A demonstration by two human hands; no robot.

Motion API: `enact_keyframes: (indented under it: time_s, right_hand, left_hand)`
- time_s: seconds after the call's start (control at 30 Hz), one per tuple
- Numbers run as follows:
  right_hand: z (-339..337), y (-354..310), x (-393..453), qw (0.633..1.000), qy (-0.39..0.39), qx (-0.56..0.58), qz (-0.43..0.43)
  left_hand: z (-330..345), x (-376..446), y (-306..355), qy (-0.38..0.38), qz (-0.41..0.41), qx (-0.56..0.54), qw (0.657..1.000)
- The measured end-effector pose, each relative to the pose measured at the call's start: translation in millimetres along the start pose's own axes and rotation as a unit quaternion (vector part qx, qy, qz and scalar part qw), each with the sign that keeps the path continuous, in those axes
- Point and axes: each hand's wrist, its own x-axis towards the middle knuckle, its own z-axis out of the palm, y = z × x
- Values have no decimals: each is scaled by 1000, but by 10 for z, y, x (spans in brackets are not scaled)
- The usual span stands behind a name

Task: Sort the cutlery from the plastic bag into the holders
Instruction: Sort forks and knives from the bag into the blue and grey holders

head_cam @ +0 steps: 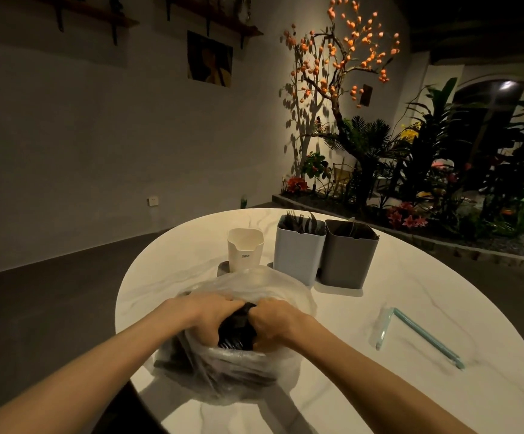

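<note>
Three holders (298, 245) are seen beyond the hands; one bundle of black cutlery (237, 327) is gripped inside the plastic bag (248, 371) by left hand (207, 314) and right hand (276, 324), held together.

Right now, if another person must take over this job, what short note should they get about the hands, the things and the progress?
Left hand and right hand: both inside the clear plastic bag, together gripping a bundle of black cutlery.
Holders behind the bag: white holder shows nothing inside; light blue holder has black forks; dark grey holder holds at least one piece.
Done: some forks sorted.
Left: lift this bundle out, sort it and the rest of the bag.
</note>
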Motion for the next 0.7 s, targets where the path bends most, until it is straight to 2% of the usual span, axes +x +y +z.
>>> enact_keyframes:
  time_s: [0.17, 0.23, 0.37, 0.47, 0.57, 0.7]
  right_hand:
    - [-177, 85, -91, 1000, -17, -26, 6]
    - [-253, 154, -144, 999, -27, -33, 5]
    - [-320, 251, -235, 998, -32, -48, 2]
    - [-350, 286, -295, 998, -34, -61, -9]
    - [-395, 310, -358, 996, -22, -83, -22]
    - [-501, 321, -419, 992, -12, -119, -37]
  left_hand:
    - [-19, -6, 15, 91, 40, -59, 993]
    - [-57, -7, 48, 127, 39, -47, 990]
    - [-56, 27, 96, 150, 29, 8, 988]
    - [-17, 58, 162, 183, 54, 14, 982]
    - [29, 121, 202, 197, 85, -88, 973]
    - [131, 216, 264, 211, 74, -191, 956]
